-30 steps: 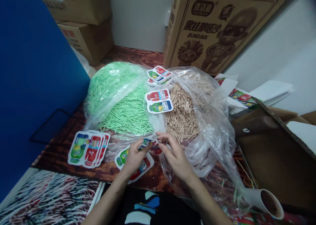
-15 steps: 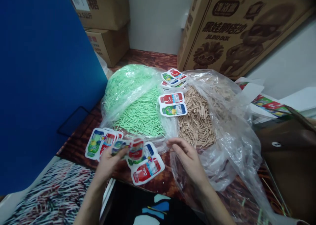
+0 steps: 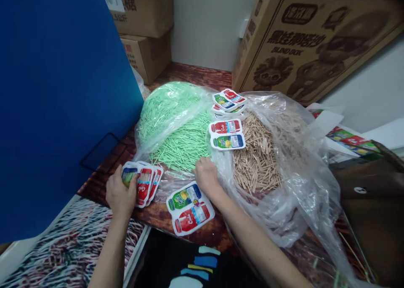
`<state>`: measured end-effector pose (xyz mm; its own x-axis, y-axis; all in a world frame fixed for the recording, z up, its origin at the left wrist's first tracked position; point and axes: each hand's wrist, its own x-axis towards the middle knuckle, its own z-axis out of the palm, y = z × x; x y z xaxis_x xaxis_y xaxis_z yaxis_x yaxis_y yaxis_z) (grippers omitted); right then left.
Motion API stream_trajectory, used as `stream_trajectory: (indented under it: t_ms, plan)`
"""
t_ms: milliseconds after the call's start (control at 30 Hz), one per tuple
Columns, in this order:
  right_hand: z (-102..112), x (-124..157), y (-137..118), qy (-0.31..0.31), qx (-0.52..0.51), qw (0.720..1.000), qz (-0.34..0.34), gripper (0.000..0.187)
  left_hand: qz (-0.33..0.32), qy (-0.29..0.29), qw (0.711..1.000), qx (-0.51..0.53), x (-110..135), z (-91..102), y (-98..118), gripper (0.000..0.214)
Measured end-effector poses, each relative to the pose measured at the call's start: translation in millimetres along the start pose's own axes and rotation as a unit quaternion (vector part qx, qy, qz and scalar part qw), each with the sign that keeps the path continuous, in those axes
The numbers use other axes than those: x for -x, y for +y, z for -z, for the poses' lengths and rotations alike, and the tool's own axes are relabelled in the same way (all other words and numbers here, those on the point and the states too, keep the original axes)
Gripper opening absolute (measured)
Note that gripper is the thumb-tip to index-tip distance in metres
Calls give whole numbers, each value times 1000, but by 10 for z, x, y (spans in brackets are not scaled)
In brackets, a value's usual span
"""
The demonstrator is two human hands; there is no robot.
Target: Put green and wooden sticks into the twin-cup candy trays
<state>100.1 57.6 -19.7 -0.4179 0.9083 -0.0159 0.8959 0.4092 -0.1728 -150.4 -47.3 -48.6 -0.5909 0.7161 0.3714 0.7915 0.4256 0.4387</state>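
Observation:
My left hand (image 3: pixel 120 193) rests on a fanned stack of bottle-print blister cards (image 3: pixel 145 185) at the table's left, fingers curled over the top card. My right hand (image 3: pixel 205 175) is closed, knuckles up, at the near edge of the green sticks (image 3: pixel 181 142) inside their clear bag; what its fingers pinch is hidden. Just in front of it lies a single card with a green and a red bottle (image 3: pixel 190 209). Another such card (image 3: pixel 227 134) lies on the bags, beside the pile of tan wooden sticks (image 3: pixel 257 161).
More cards (image 3: pixel 229 100) are stacked at the back between the two bags. A blue panel (image 3: pixel 57 94) stands at the left. Cardboard boxes (image 3: pixel 312 39) line the back wall, and a brown box (image 3: pixel 372 212) sits at the right. A patterned mat (image 3: pixel 63 246) lies near left.
My left hand carried a card leftward and set it down on the fanned stack. My right hand moved from the tan sticks' bag edge over to the green sticks. The view shifted left.

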Motion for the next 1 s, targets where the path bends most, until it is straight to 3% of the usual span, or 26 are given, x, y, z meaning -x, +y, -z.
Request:
stream_trajectory:
  t_ms: [233,400,467,600,733,867,1000]
  plan:
    - [16,-175,-276,-57,108,991,53,22,-23,42,999,22,115,-1,20,59]
    - [28,-211,-275,-65,92,991,66,26,-68,96,992,55,263,79,305,47]
    - [38,-199,-238,-69,70,992,75,26,-126,64,985,104,368,73,503,37]
    - [85,-212,-137,-82,6,994,69,25,-256,-98,946,173,589,-95,848,31]
    - [166,-322,32,-103,-97,989,41,20,-322,-208,912,148,697,-294,951,33]
    - [264,-483,254,-112,-254,961,2,16,-319,-215,913,138,703,-348,934,26]
    - [332,-581,395,-105,-428,896,-48,19,-320,-204,914,143,691,-345,935,24]
